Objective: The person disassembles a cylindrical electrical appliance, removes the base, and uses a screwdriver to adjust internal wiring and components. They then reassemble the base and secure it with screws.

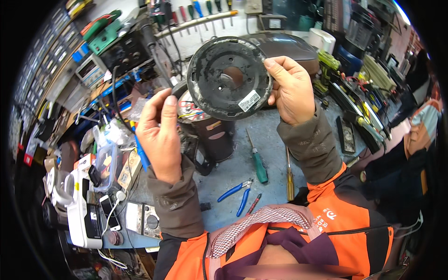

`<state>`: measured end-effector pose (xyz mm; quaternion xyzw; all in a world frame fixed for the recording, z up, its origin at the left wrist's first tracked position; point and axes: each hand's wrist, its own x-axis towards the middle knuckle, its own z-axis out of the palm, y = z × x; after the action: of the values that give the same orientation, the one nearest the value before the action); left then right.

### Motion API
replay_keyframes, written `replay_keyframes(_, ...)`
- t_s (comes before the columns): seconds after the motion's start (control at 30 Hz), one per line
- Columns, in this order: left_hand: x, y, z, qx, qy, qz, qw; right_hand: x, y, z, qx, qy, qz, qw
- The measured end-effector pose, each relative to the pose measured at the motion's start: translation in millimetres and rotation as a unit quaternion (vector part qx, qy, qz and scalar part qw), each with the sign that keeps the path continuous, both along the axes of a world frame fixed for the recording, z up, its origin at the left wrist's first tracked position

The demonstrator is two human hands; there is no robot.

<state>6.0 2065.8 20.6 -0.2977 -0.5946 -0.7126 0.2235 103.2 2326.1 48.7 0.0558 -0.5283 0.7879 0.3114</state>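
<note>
Up in the air above the desk [275, 135] goes the round black plate [229, 78], dusty, with a white sticker near its lower rim. The right hand [291, 88] has it by the right edge, thumb over the front and fingers wrapped behind. The left hand [160, 135] sits at the plate's lower left, fingers held straight and close together, thumb alongside; a blue tool [142, 156] pokes out below the palm, and whether the fingertips touch the rim cannot be told from here.

Straight beneath the plate stands a dark round appliance body [212, 133], partly covered by it, with a black cord [116, 105] curling off to the plate's left. Below the plate, on the desk, lie a green-handled screwdriver [258, 164], a yellow-handled screwdriver [290, 179], blue-handled pliers [239, 193] and a red pen [254, 203]. Far down and left of the plate rests a multimeter [143, 218]; behind the plate, a dark domed lid [289, 46].
</note>
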Motion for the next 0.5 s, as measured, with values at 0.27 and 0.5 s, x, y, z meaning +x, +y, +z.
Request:
replay_keyframes(0.27,-1.8,-3.9,-2.3,0.037,-0.052,-0.054,0.997,-40.5,-31.6,-2.0,-0.019,0.017,0.045,0.999)
replay_keyframes(0.5,-5.2,3.8,-6.3,0.056,-0.051,0.003,0.997,-70.6,-27.5,-26.4,0.162,0.086,-0.085,0.979)
